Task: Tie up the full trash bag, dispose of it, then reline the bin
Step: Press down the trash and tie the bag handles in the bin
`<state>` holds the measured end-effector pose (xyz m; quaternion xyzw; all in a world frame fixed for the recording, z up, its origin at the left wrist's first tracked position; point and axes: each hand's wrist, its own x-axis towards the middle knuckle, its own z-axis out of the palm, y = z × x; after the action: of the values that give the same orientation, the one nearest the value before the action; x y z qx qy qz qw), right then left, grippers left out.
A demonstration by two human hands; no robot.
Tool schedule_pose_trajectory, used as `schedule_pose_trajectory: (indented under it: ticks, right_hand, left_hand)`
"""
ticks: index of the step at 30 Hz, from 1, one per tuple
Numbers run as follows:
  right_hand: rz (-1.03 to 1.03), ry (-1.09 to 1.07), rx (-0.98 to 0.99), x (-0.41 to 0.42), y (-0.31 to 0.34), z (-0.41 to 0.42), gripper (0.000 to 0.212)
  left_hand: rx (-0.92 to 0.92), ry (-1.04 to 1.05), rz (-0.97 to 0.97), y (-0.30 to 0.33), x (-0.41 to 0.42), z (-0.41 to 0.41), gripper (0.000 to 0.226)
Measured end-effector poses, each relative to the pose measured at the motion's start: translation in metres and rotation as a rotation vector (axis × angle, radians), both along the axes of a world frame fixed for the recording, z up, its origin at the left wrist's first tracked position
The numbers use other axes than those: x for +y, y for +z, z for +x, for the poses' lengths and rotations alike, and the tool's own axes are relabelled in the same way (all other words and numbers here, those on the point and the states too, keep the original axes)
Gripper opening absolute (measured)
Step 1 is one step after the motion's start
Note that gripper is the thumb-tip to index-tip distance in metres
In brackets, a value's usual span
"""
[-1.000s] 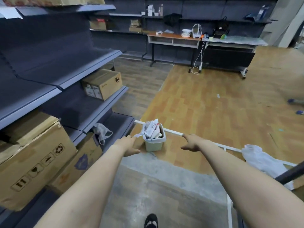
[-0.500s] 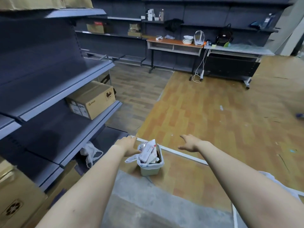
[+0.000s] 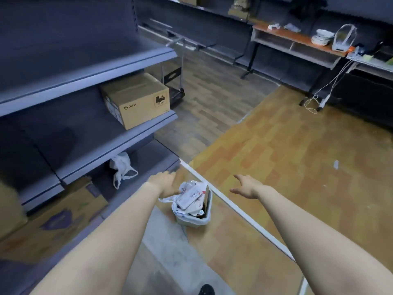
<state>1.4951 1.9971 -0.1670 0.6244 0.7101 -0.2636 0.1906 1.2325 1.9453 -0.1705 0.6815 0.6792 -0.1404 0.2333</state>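
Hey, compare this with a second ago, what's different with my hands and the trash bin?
The left hand has closed in on the bag's loose edge at the rim of the bin; whether it grips yet is unclear. The right hand has spread open and drifted out to the right, holding nothing. The view has moved closer. The bin remains on the floor, overfull, its trash bag untied, and the spare white bag stays on the shelf.

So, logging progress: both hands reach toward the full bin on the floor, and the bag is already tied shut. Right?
Not quite. The head view shows the bag untied, its top open around the trash. The rest holds: left hand and right hand reach toward the full bin on the floor.
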Motion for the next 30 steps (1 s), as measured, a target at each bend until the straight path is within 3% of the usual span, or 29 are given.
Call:
schedule_pose_trajectory:
  ticks: [5,12,22,26,30]
  right_hand:
    - [-0.111,0.020,-0.007,0.026,-0.071,0.009,0.070]
    - [-0.162,-0.017,0.008,0.047,-0.207,0.003,0.071]
    - [-0.119,0.004,0.028,0.072,-0.392,-0.014,0.074]
    - [-0.044,-0.004,0.103,0.082,-0.454,-0.020,0.079]
    - [0.041,-0.074,0.183,0.082,-0.521,-0.018,0.117]
  left_hand:
    - [-0.010,0.056,-0.109,-0.065,0.016,0.005,0.065]
    - [0.028,-0.019,-0.147,-0.193,0.047,-0.003,0.064]
    - [0.063,-0.078,-0.134,-0.390,0.083,-0.005,0.067]
    - [0.060,-0.150,-0.010,-0.457,0.093,-0.005,0.073]
    - [0.009,-0.277,0.308,-0.516,0.096,-0.010,0.088]
